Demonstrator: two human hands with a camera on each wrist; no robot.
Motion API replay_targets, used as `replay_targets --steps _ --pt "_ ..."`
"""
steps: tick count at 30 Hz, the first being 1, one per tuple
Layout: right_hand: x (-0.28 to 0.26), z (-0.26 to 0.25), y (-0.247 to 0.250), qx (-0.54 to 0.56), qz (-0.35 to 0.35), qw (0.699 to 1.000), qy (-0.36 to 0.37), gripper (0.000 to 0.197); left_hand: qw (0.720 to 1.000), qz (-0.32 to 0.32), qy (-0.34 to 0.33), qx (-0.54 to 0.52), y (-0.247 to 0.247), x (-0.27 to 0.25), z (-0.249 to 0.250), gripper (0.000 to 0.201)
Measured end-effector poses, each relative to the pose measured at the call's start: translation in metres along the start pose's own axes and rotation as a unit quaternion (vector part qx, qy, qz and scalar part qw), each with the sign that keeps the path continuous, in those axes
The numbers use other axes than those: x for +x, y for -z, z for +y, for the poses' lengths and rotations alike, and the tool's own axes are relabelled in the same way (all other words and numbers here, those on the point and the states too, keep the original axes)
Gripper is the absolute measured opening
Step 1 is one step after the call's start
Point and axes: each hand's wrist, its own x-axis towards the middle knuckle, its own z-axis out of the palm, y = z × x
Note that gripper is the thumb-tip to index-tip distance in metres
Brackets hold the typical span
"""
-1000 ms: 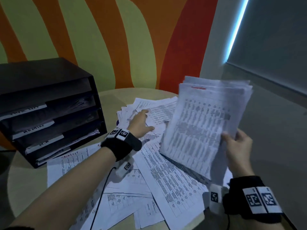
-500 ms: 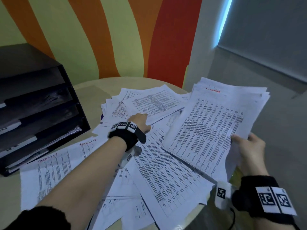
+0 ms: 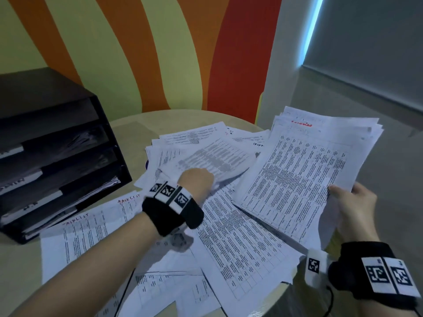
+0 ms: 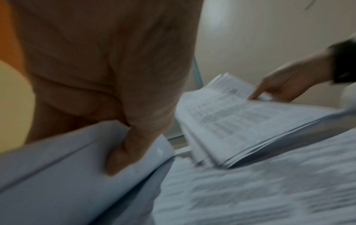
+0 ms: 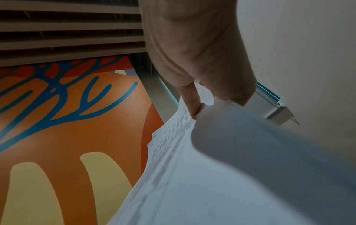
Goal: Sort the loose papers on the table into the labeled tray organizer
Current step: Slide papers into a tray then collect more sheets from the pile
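Observation:
Printed sheets lie in a loose heap (image 3: 231, 245) across the round table (image 3: 137, 124). My right hand (image 3: 350, 202) grips a thick stack of papers (image 3: 306, 172) by its near corner, held tilted above the table's right side; the same stack (image 4: 231, 121) shows in the left wrist view, and the right wrist view has my thumb pinching its edge (image 5: 173, 137). My left hand (image 3: 196, 179) pinches the near edge of a printed sheet (image 3: 210, 159) and lifts it off the heap; its thumb lies over that sheet's edge (image 4: 80, 159). The black tray organizer (image 3: 55, 156) stands at the left.
The organizer has several shelves with white label strips (image 3: 11, 149) and papers inside. Sheets headed in red handwriting (image 3: 91, 225) lie in front of it. A striped orange, green and red wall (image 3: 160, 53) rises behind the table. The table's right edge drops to grey floor (image 3: 377, 225).
My left hand went from resting on the heap to pinching and raising a sheet. The stack in my right hand has tipped lower and flatter. The head view shifted right.

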Motion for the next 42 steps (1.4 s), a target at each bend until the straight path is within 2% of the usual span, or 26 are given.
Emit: replay_targets --steps 4,6,7,9,11,12,15,16,18,20,23,24,28,31,35,37,40,42 --pt "-0.004 -0.012 0.010 -0.013 0.020 1.000 0.016 0.019 0.989 -0.083 -0.096 -0.080 -0.003 -0.031 0.019 0.041" --pt "-0.003 -0.015 0.016 -0.017 0.025 0.999 0.023 0.020 0.969 -0.126 -0.125 -0.169 -0.005 -0.031 0.011 0.054" --pt "-0.003 -0.016 0.018 -0.018 0.026 0.999 0.026 0.021 0.959 -0.129 -0.119 -0.220 -0.008 -0.025 0.005 0.056" --pt "-0.005 -0.016 0.021 -0.017 0.026 0.999 0.029 0.024 0.954 -0.065 -0.059 -0.288 -0.013 -0.009 -0.012 0.056" --pt "-0.007 -0.017 0.022 -0.013 0.023 0.999 0.027 0.024 0.957 0.026 0.045 -0.284 -0.021 0.006 -0.036 0.056" --pt "-0.008 -0.018 0.022 -0.011 0.020 0.999 0.027 0.024 0.958 0.046 0.094 -0.267 -0.026 0.011 -0.048 0.067" --pt "-0.011 -0.020 0.019 -0.011 0.009 0.999 0.033 0.023 0.952 0.005 0.186 -0.243 -0.037 0.020 -0.066 0.113" --pt "-0.011 -0.019 0.018 -0.013 0.007 0.999 0.033 0.024 0.952 -0.009 0.199 -0.233 -0.040 0.023 -0.067 0.116" --pt "-0.010 -0.018 0.016 -0.017 0.005 0.999 0.028 0.023 0.949 -0.014 0.218 -0.226 -0.046 0.028 -0.065 0.100" --pt "-0.009 -0.017 0.016 -0.018 0.008 1.000 0.023 0.024 0.935 -0.014 0.233 -0.268 -0.051 0.031 -0.065 0.087" --pt "-0.010 -0.019 0.016 -0.021 0.011 0.999 0.021 0.028 0.920 0.046 0.240 -0.306 -0.054 0.032 -0.069 0.035" --pt "-0.011 -0.019 0.017 -0.020 0.013 1.000 0.020 0.028 0.917 0.066 0.247 -0.307 -0.053 0.031 -0.070 0.025" --pt "-0.009 -0.017 0.016 -0.026 0.014 0.999 0.018 0.028 0.901 0.154 0.215 -0.344 -0.051 0.032 -0.072 0.055" --pt "-0.008 -0.015 0.015 -0.028 0.016 0.999 0.012 0.029 0.882 0.198 0.202 -0.377 -0.052 0.033 -0.075 0.055" --pt "-0.008 -0.015 0.013 -0.025 0.011 1.000 0.013 0.027 0.858 0.193 0.221 -0.422 -0.053 0.033 -0.078 0.025" --pt "-0.009 -0.014 0.012 -0.022 0.009 1.000 0.017 0.026 0.845 0.181 0.222 -0.451 -0.058 0.030 -0.081 0.028" --pt "-0.009 -0.013 0.010 -0.018 0.001 1.000 0.021 0.023 0.866 0.152 0.222 -0.422 -0.059 0.025 -0.082 0.018" --pt "-0.009 -0.012 0.008 -0.018 -0.005 1.000 0.022 0.024 0.873 0.135 0.251 -0.397 -0.058 0.019 -0.081 0.027"
